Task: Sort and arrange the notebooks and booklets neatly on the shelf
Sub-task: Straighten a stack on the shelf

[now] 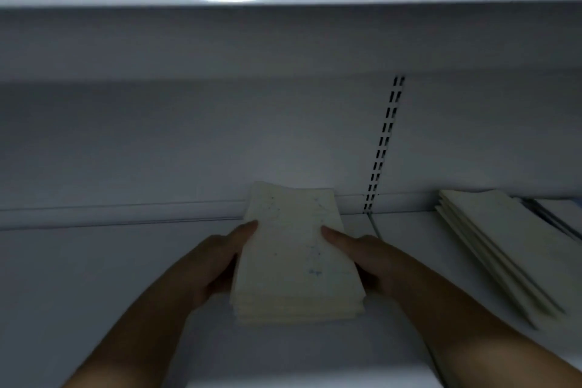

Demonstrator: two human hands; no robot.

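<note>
Head view: booklet stack (296, 255) lies between left hand (214, 264) and right hand (373, 260), both grips clasping it.

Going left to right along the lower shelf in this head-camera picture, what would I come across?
left hand → stack of booklets gripped between both hands → right hand → fanned pile of booklets lying on the shelf

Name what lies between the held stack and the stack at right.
Head view: the right hand on the held stack, then bare shelf up to the right stack.
</note>
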